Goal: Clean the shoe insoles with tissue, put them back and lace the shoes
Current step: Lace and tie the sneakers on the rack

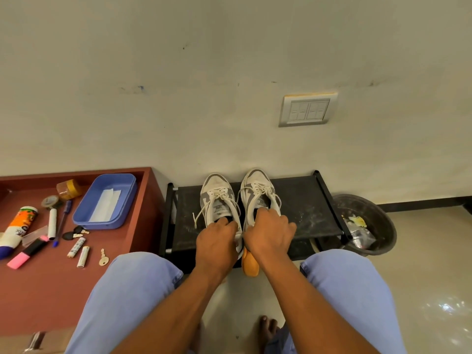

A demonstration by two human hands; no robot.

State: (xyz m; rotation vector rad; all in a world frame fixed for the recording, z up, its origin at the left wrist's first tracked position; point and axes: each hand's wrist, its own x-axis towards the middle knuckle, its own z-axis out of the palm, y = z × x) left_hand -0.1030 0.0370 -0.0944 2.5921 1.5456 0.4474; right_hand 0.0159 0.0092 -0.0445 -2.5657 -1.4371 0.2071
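Both hands at the shoes on the rack.
My left hand [217, 241] fingers curl into left shoe [218, 198] opening; right hand [269, 233] grips right shoe [258, 190] collar, orange insole [250, 265] sticking out below wrist.

Both my arms reach forward and down from between my knees, forearms bare, converging toward the middle. My left hand [217, 241] has its back to the camera, knuckles up, fingers curled down and forward out of sight at the tips. My right hand [269, 232] sits just beside it, the two nearly touching at the thumbs' side, its fingers bent over and gripping, wrist angled slightly inward. Bare toes of one foot show low between my legs.
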